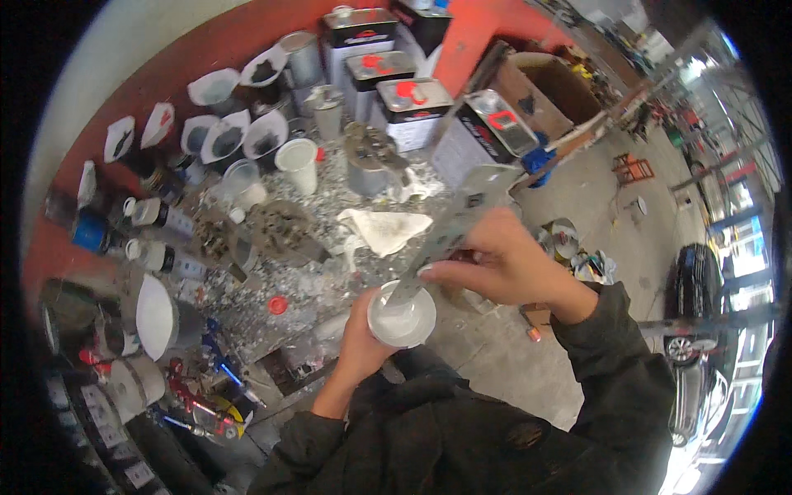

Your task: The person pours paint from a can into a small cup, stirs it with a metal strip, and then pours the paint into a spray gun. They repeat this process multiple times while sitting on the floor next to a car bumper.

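Note:
My left hand is wrapped round a white plastic cup held close to my body, near the front of the bench. Pale, whitish stuff shows inside the cup. A long, flat grey mixing stick with dark markings slants down into it. Thumb and fingers of my right hand pinch this stick partway along, just above the cup's far right side. The stick's lower tip is at the pale contents. A crumpled white cloth lies on the bench beyond the cup.
Paint-spattered bench carries a red cap, a pale tub and several lined cups. Rectangular metal cans stand at the back. Spray guns hang at lower left. A cardboard box sits at back right.

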`<state>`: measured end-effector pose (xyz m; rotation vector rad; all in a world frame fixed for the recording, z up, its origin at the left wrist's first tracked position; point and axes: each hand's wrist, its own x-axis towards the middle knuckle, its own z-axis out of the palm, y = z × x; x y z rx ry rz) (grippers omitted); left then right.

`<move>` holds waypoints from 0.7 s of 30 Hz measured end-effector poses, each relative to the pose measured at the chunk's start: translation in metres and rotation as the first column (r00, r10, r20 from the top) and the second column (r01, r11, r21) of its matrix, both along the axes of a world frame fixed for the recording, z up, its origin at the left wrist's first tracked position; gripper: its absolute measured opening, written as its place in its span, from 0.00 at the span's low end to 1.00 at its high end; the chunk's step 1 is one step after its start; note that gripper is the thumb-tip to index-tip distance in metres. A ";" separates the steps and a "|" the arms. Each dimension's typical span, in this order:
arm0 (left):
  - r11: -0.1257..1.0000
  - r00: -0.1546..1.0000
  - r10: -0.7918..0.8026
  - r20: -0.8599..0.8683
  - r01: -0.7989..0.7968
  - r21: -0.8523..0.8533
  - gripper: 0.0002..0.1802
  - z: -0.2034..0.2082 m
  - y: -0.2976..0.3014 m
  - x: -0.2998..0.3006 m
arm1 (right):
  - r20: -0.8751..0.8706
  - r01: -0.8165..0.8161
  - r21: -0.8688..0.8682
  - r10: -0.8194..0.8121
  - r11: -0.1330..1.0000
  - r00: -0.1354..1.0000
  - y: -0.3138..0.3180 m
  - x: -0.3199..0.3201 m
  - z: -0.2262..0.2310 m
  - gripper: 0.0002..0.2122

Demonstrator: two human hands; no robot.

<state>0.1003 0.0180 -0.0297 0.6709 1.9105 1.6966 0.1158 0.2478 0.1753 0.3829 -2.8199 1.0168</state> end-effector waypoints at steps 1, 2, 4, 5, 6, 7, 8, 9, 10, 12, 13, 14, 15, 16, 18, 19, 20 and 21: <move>0.999 1.000 -0.031 0.002 0.031 0.015 0.46 -0.001 0.011 0.006 | -0.049 0.055 0.000 -0.055 0.998 0.997 0.013 0.019 0.000 0.14; 0.998 0.998 -0.060 0.005 0.060 0.030 0.46 -0.002 0.023 0.013 | -0.051 0.083 -0.027 -0.084 0.996 0.995 0.022 0.037 0.005 0.14; 0.992 0.992 -0.126 -0.015 0.126 0.017 0.46 0.004 0.045 0.024 | -0.058 0.134 -0.015 -0.135 0.991 0.989 0.041 0.075 0.010 0.14; 0.987 0.987 -0.160 -0.031 0.160 -0.007 0.46 0.009 0.057 0.030 | -0.058 0.156 0.025 -0.154 0.987 0.986 0.051 0.094 0.011 0.14; 0.984 0.983 -0.179 -0.048 0.178 -0.029 0.46 0.013 0.068 0.037 | -0.093 0.189 0.032 -0.186 0.981 0.978 0.058 0.114 0.005 0.14; 0.980 0.980 -0.196 -0.044 0.194 -0.040 0.45 0.015 0.085 0.046 | -0.123 0.242 0.040 -0.236 0.969 0.964 0.068 0.140 -0.007 0.15; 0.976 0.976 -0.212 -0.041 0.210 -0.049 0.45 0.016 0.101 0.057 | -0.152 0.295 0.048 -0.285 0.954 0.946 0.077 0.168 -0.017 0.15; 0.974 0.975 -0.221 -0.033 0.219 -0.061 0.45 0.015 0.116 0.072 | -0.109 0.351 0.033 -0.346 0.936 0.932 0.083 0.199 -0.024 0.14; 0.967 0.968 -0.247 -0.047 0.243 -0.078 0.45 0.014 0.135 0.088 | -0.066 0.414 0.025 -0.411 0.910 0.909 0.090 0.231 -0.031 0.13; 0.947 0.947 -0.312 -0.082 0.303 -0.102 0.44 0.009 0.174 0.122 | -0.151 0.506 -0.120 -0.519 0.854 0.841 0.100 0.279 -0.045 0.11; 0.940 0.937 -0.340 -0.080 0.335 -0.066 0.44 -0.002 0.194 0.143 | -0.136 0.524 -0.125 -0.538 0.842 0.832 0.108 0.303 -0.044 0.09; 0.925 0.922 -0.380 -0.078 0.378 -0.038 0.45 -0.007 0.215 0.165 | -0.123 0.553 -0.129 -0.567 0.823 0.815 0.116 0.329 -0.041 0.08; 0.914 0.911 -0.406 -0.076 0.406 -0.017 0.45 -0.011 0.233 0.187 | -0.111 0.566 -0.140 -0.581 0.812 0.806 0.128 0.353 -0.037 0.07; 0.899 0.897 -0.437 -0.064 0.437 -0.002 0.46 -0.015 0.250 0.210 | -0.146 0.602 -0.107 -0.611 0.792 0.778 0.140 0.379 -0.027 0.07; 0.846 0.843 -0.528 -0.097 0.533 0.021 0.47 -0.020 0.295 0.262 | -0.221 0.674 -0.039 -0.664 0.738 0.714 0.163 0.434 -0.004 0.08; 0.812 0.812 -0.581 -0.051 0.583 0.019 0.47 -0.022 0.316 0.288 | -0.139 0.742 -0.029 -0.737 0.670 0.661 0.175 0.468 -0.003 0.08; 0.775 0.775 -0.632 -0.003 0.632 0.019 0.47 -0.026 0.338 0.315 | -0.186 0.786 0.003 -0.772 0.619 0.608 0.186 0.499 -0.001 0.08; 0.724 0.725 -0.688 0.017 0.686 0.074 0.48 -0.040 0.359 0.343 | -0.233 0.826 0.030 -0.799 0.563 0.554 0.194 0.531 -0.001 0.08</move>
